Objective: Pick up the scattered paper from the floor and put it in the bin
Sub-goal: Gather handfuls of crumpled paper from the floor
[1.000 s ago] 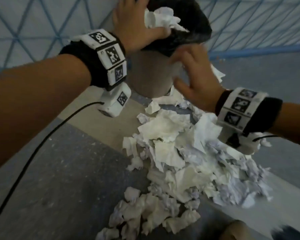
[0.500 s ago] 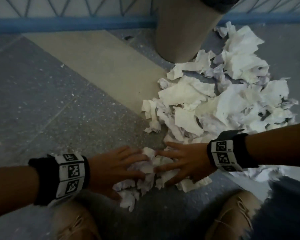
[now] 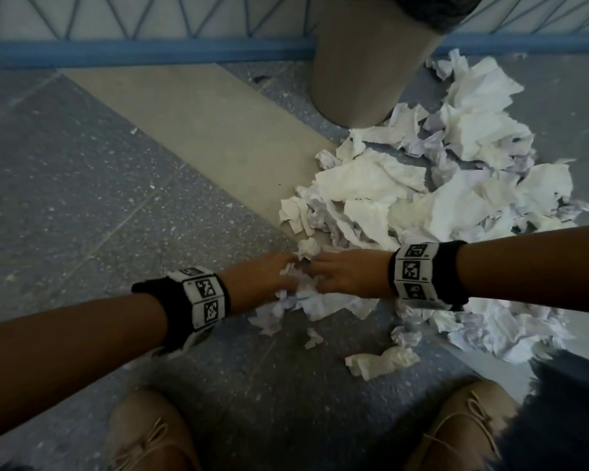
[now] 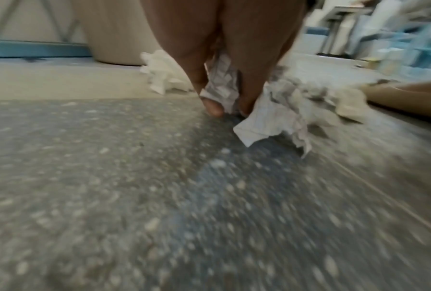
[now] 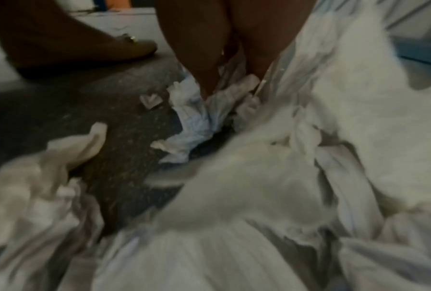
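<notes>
A big heap of crumpled white paper (image 3: 439, 198) lies on the grey floor in front of the beige bin (image 3: 364, 59), whose black liner shows at the top. At the heap's near edge my left hand (image 3: 269, 277) and right hand (image 3: 340, 273) meet fingertip to fingertip around a bunch of crumpled paper (image 3: 303, 294). Both hands curl their fingers round that bunch. In the left wrist view the thumb and fingers (image 4: 209, 106) pinch lined paper (image 4: 222, 86) just above the floor. In the right wrist view the fingers (image 5: 204, 78) dig into bluish-white paper (image 5: 199, 118).
Loose scraps (image 3: 381, 363) lie on the floor near my two tan shoes (image 3: 150, 433). A beige floor strip (image 3: 201, 130) runs diagonally to the bin. A blue rail (image 3: 133, 51) and lattice barrier stand behind the bin. Bare grey floor spreads to the left.
One second ago both hands were up at the bin's mouth dropping paper. They came down to the heap's near edge, and now their fingers have closed tighter around a bunch.
</notes>
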Demonstrator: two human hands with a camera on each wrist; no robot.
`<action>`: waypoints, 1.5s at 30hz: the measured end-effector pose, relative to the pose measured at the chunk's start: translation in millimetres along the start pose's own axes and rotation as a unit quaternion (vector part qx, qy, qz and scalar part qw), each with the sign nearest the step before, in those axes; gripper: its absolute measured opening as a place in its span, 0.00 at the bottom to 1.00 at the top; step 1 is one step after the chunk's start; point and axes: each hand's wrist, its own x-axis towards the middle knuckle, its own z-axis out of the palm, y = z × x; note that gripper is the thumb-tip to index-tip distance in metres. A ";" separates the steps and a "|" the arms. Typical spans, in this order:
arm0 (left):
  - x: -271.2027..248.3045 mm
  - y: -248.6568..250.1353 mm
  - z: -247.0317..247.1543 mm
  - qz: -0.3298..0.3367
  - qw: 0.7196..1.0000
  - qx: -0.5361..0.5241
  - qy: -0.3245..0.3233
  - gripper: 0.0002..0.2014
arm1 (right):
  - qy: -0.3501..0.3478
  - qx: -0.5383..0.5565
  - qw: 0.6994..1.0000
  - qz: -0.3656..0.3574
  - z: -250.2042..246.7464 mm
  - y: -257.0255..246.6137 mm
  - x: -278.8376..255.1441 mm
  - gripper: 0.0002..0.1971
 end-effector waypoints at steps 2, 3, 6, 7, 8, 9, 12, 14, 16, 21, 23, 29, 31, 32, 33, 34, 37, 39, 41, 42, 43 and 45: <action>0.0 -11.4 -15.5 -0.066 0.995 -0.073 -0.003 0.13 | 0.002 0.018 0.999 0.039 -9.5 2.3 -1.1 0.14; -1.1 -17.1 -17.7 -0.091 0.991 -0.096 -0.009 0.16 | 0.002 0.019 0.999 0.050 -13.2 1.3 -1.9 0.16; -7.3 -29.3 -22.2 -0.138 0.983 -0.123 -0.017 0.11 | -0.104 0.014 0.991 0.085 -10.5 -9.6 -8.1 0.33; -8.5 -32.1 -23.9 -0.133 0.984 -0.116 -0.015 0.09 | -0.154 0.004 0.985 0.081 -8.2 -13.9 -10.8 0.36; -8.7 -31.6 -28.2 -0.136 0.983 -0.120 -0.012 0.08 | -0.181 -0.002 0.981 0.071 -6.8 -17.1 -12.7 0.37; -8.7 -32.2 -31.4 -0.141 0.982 -0.126 -0.004 0.09 | -0.195 -0.004 0.979 0.063 -5.5 -19.0 -13.5 0.36; -5.9 -33.3 -44.0 -0.158 0.977 -0.142 0.028 0.18 | -0.200 0.023 0.978 0.056 -12.4 -18.4 -12.7 0.30; -1.9 -33.6 -57.2 -0.157 0.976 -0.145 0.048 0.20 | -0.181 0.053 0.978 0.086 -26.2 -14.0 -9.1 0.26; 4.8 -33.0 -79.4 -0.155 0.973 -0.149 0.085 0.12 | -0.108 0.110 0.980 0.128 -48.9 -6.6 -6.8 0.21; 14.3 -28.4 -172.8 -0.186 0.937 -0.164 0.246 0.19 | 0.151 0.223 0.949 0.165 -125.8 35.9 -30.8 0.16; 19.6 -24.7 -216.4 -0.215 0.910 -0.169 0.313 0.17 | 0.237 0.196 0.938 0.162 -160.8 59.4 -47.6 0.16; 70.8 -3.5 -334.0 -0.254 0.822 -0.190 0.472 0.07 | 0.472 0.106 0.825 0.292 -257.9 130.0 -115.8 0.20; 102.9 -2.4 -362.5 -0.273 0.810 -0.167 0.491 0.13 | 0.491 0.098 0.783 0.370 -268.8 163.1 -130.6 0.15; 119.9 -4.2 -372.4 -0.295 0.807 -0.149 0.489 0.15 | 0.489 0.096 0.769 0.401 -268.7 178.5 -133.3 0.15; 137.3 -8.2 -379.6 -0.322 0.805 -0.135 0.480 0.17 | 0.476 0.105 0.759 0.431 -266.3 192.3 -133.6 0.15; 153.3 -12.3 -382.4 -0.348 0.806 -0.128 0.461 0.19 | 0.457 0.124 0.748 0.464 -263.9 202.0 -132.7 0.16; 186.7 -19.2 -368.3 -0.384 0.813 -0.140 0.414 0.25 | 0.417 0.249 0.697 0.528 -253.1 216.9 -123.1 0.21; 194.7 -23.0 -351.1 -0.362 0.822 -0.167 0.408 0.30 | 0.435 0.309 0.674 0.510 -249.4 220.8 -115.9 0.23; 196.3 -26.6 -339.1 -0.331 0.844 -0.148 0.394 0.38 | 0.457 0.308 0.678 0.487 -248.6 223.2 -114.8 0.26; 195.0 -27.8 -336.0 -0.318 0.859 -0.117 0.383 0.40 | 0.434 0.284 0.704 0.485 -248.8 223.7 -115.9 0.28; 194.4 -29.9 -334.5 -0.306 0.873 -0.069 0.374 0.39 | 0.381 0.251 0.745 0.487 -248.5 224.0 -117.3 0.30; 194.7 -33.6 -338.5 -0.291 0.894 0.049 0.336 0.32 | 0.227 0.184 0.825 0.484 -248.1 228.7 -117.8 0.29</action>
